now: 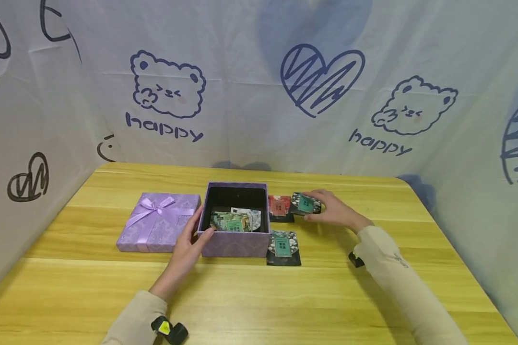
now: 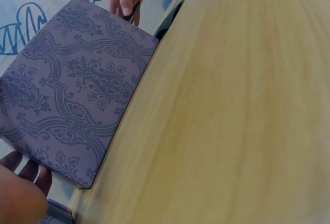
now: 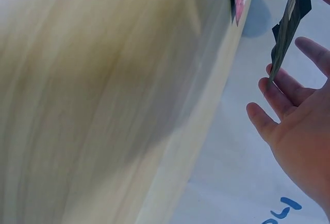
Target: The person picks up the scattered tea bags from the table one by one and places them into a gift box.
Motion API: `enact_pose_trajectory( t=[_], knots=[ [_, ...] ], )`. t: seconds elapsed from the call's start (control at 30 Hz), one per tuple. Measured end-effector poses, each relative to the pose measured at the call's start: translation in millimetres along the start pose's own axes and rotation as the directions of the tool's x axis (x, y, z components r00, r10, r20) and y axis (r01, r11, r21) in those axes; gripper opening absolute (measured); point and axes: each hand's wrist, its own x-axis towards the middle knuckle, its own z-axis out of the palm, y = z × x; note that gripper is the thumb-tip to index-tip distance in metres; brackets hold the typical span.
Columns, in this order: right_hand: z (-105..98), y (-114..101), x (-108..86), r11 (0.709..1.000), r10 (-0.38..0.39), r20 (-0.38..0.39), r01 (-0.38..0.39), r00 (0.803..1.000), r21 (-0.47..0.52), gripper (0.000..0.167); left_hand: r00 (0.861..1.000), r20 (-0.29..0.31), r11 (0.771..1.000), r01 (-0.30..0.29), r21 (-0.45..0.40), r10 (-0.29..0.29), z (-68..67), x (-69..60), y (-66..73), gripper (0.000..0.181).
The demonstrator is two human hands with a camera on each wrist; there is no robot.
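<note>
A purple patterned gift box (image 1: 235,245) without its lid stands mid-table, several small packets (image 1: 235,224) lying inside it. My left hand (image 1: 185,245) holds the box at its near left corner, thumb on the rim and fingers along the left wall. In the left wrist view those fingers (image 2: 44,180) touch the box side. My right hand (image 1: 334,211) pinches a black floral packet with a teal label (image 1: 305,203), held just above the table right of the box. The right wrist view shows this packet (image 3: 289,28) edge-on between thumb and fingers.
A red packet (image 1: 279,207) lies right of the box, partly beside the held one. Nearer me lies another black packet with a teal label (image 1: 283,247). The purple lid with a ribbon bow (image 1: 155,227) rests to the left. A printed cloth (image 1: 241,96) hangs behind the wooden table (image 1: 259,297).
</note>
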Motion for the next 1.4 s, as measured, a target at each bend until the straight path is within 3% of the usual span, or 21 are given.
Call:
enact_pose_trajectory(
  t=[0.4,1.03,1.4],
  knots=[
    [0.7,-6.4,-8.4,0.996,-0.089,-0.004,0.089,0.996,-0.019,0.072,1.000,0.010,1.000,0.011,-0.006,-0.011,-0.7,0.6,0.5,0.064],
    [-2.3,-19.7,-20.7,0.991,-0.135,-0.005,0.135,0.991,0.005,0.071,1.000,0.014,1.000,0.021,0.002,-0.021,-0.7,0.4,0.6,0.064],
    [-10.6,-38.9,-22.1,0.981,-0.192,0.001,0.192,0.981,0.008,0.075,1.000,0.008,1.000,0.014,0.011,-0.015,-0.7,0.6,-0.8,0.064]
  ],
)
